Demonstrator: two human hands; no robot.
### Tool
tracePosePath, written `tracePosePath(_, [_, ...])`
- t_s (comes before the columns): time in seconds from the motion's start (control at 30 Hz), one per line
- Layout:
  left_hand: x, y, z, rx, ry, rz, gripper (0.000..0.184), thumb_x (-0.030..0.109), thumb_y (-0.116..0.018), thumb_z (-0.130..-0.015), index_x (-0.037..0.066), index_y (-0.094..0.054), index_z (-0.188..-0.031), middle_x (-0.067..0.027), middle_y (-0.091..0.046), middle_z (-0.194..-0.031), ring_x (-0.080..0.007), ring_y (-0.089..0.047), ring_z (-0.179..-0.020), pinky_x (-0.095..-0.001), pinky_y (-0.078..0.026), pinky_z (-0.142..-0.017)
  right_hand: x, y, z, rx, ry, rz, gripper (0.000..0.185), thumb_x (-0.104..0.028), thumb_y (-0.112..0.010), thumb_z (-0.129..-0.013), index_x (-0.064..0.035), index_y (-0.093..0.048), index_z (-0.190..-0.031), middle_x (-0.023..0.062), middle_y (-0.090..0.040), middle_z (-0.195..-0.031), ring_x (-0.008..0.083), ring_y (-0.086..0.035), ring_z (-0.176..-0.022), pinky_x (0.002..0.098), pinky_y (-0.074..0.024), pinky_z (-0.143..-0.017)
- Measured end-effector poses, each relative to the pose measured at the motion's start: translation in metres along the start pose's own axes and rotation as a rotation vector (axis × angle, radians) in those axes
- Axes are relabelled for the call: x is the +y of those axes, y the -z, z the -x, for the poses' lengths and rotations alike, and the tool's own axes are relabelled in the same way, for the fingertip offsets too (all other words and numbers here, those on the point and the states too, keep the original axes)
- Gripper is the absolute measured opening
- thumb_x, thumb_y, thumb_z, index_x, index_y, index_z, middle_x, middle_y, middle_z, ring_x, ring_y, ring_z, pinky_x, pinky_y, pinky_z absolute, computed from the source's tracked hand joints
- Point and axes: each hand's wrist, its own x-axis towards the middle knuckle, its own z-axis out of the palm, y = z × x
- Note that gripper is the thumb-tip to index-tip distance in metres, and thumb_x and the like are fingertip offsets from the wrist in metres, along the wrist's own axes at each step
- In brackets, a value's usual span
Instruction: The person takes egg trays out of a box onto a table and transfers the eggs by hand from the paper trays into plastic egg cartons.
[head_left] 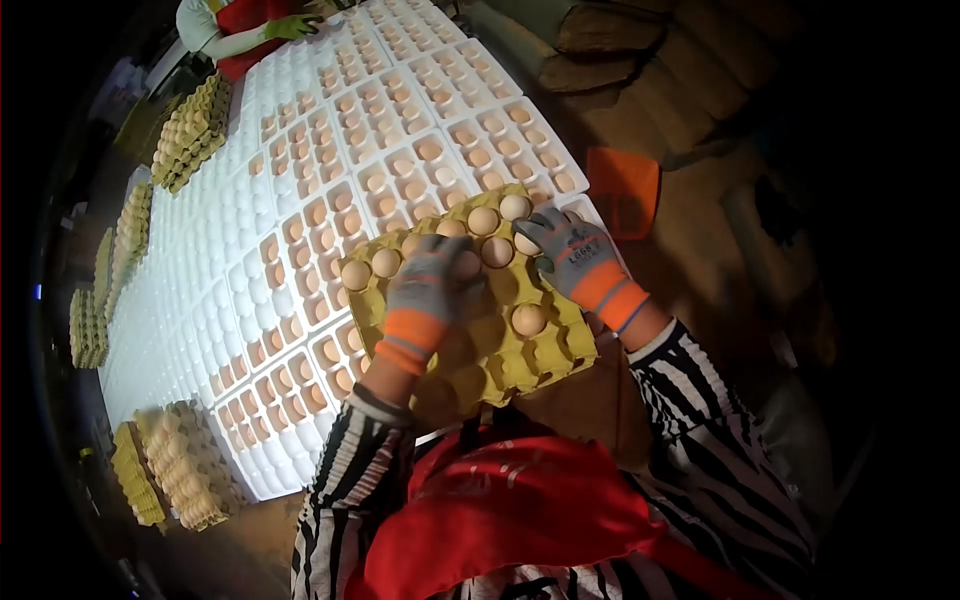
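A yellow egg tray (480, 365) lies tilted over the near end of the white packing trays, with eggs along its far rows and one lone egg (529, 320) nearer me. My left hand (430, 285), in a grey and orange glove, reaches over the tray's middle with fingers curled round an egg (466, 265). Its fingertips are partly hidden. At the far right corner, my gloved right hand (573, 252) has its fingers closed on another egg (524, 243). Brown eggs fill many pockets of the white packing trays (262, 480).
Stacked egg trays (190, 465) stand at the near left, with another stack (190, 130) farther up that side. Across the table a person's green-gloved hand (292, 27) rests near the white trays. An orange object (625, 190) and brown sacks (610, 40) lie to the right.
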Motion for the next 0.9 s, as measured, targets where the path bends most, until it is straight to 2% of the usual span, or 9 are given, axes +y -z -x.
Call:
tracePosePath(0.07, [-0.003, -0.018, -0.010, -0.143, -0.061, -0.227, 0.035, 0.023, -0.074, -0.081, 0.015, -0.065, -0.115, -0.0141, -0.062, -0.108, -0.0370, -0.064, -0.101, -0.0461, -0.053, -0.080, 0.000, 0.002, -0.002, 0.010, -0.107, -0.355, 0.053, -0.006, -0.074, -0.080, -0.0129, -0.061, -0.131, 0.0105, -0.064, -0.120, 0.0246, -0.064, -0.106, 0.0369, -0.0542, -0.090])
tracePosePath(0.2, [-0.005, 0.011, -0.010, -0.010, 0.050, 0.082, 0.038, 0.013, -0.073, -0.081, 0.013, -0.067, -0.119, -0.0144, -0.060, -0.113, -0.0370, -0.064, -0.100, -0.0442, -0.053, -0.080, 0.023, 0.017, 0.014, 0.012, -0.391, -1.645, 0.051, -0.004, -0.074, -0.082, -0.0045, -0.060, -0.131, 0.0072, -0.063, -0.122, 0.0168, -0.068, -0.094, 0.0290, -0.0584, -0.073])
tracePosePath(0.27, [-0.005, 0.017, -0.013, 0.172, 0.003, 0.087, 0.035, 0.011, -0.072, -0.082, 0.013, -0.068, -0.117, -0.0144, -0.060, -0.113, -0.0367, -0.064, -0.098, -0.0438, -0.054, -0.079, 0.016, 0.024, 0.008, -0.082, -0.355, -1.576, 0.052, -0.002, -0.073, -0.080, -0.0080, -0.061, -0.130, 0.0086, -0.062, -0.124, 0.0210, -0.067, -0.100, 0.0331, -0.0581, -0.079])
tracePosePath(0.33, [-0.006, 0.015, -0.031, 0.158, -0.013, 0.003, 0.030, 0.015, -0.069, -0.084, 0.015, -0.070, -0.114, -0.0142, -0.061, -0.117, -0.0364, -0.067, -0.094, -0.0438, -0.055, -0.079, -0.006, 0.016, -0.013, 0.186, 0.110, -0.766, 0.056, -0.005, -0.075, -0.078, -0.0157, -0.062, -0.131, 0.0114, -0.059, -0.128, 0.0269, -0.064, -0.111, 0.0394, -0.0561, -0.086])
tracePosePath(0.47, [-0.010, -0.003, -0.071, -0.039, 0.012, -0.165, 0.027, 0.025, -0.069, -0.085, 0.021, -0.072, -0.112, -0.0121, -0.062, -0.120, -0.0354, -0.069, -0.092, -0.0453, -0.057, -0.078, -0.045, 0.006, -0.027, -0.238, -0.065, 0.189, 0.047, -0.022, -0.079, -0.075, -0.0198, -0.065, -0.120, 0.0141, -0.051, -0.141, 0.0333, -0.061, -0.116, 0.0453, -0.0529, -0.091])
tracePosePath(0.6, [-0.011, -0.007, -0.090, -0.245, -0.246, -0.348, 0.023, 0.035, -0.069, -0.085, 0.029, -0.077, -0.106, -0.0096, -0.071, -0.102, -0.0316, -0.070, -0.092, -0.0418, -0.057, -0.075, -0.028, 0.007, 0.003, 0.111, -0.132, -0.490, 0.050, -0.020, -0.080, -0.079, -0.0165, -0.064, -0.126, 0.0151, -0.059, -0.133, 0.0300, -0.065, -0.106, 0.0416, -0.0552, -0.084])
tracePosePath(0.67, [0.004, -0.025, -0.090, -0.158, -0.267, -0.622, 0.020, 0.034, -0.068, -0.085, 0.034, -0.079, -0.102, -0.0023, -0.075, -0.103, -0.0261, -0.064, -0.112, -0.0435, -0.056, -0.078, -0.001, -0.019, 0.037, 0.276, -0.254, -0.724, 0.051, -0.018, -0.081, -0.083, -0.0095, -0.062, -0.129, 0.0116, -0.065, -0.118, 0.0215, -0.067, -0.090, 0.0349, -0.0559, -0.075])
tracePosePath(0.8, [0.009, -0.054, -0.113, -0.192, -0.137, -0.524, 0.023, 0.027, -0.064, -0.091, 0.022, -0.079, -0.107, -0.0046, -0.066, -0.119, -0.0255, -0.061, -0.116, -0.0412, -0.054, -0.086, -0.053, 0.048, 0.064, 0.136, -0.580, -1.060, 0.028, -0.017, -0.054, -0.098, -0.0014, -0.059, -0.120, 0.0035, -0.061, -0.091, 0.0100, -0.056, -0.073, 0.0277, -0.0467, -0.066])
tracePosePath(0.9, [-0.001, 0.018, -0.054, -0.089, -0.087, -0.301, 0.029, 0.034, -0.070, -0.087, 0.018, -0.075, -0.111, -0.0123, -0.062, -0.123, -0.0294, -0.066, -0.105, -0.0410, -0.058, -0.081, -0.098, 0.055, 0.068, 0.140, -0.587, -1.208, 0.041, -0.018, -0.058, -0.096, 0.0017, -0.055, -0.132, 0.0050, -0.058, -0.081, 0.0126, -0.053, -0.062, 0.0270, -0.0435, -0.058])
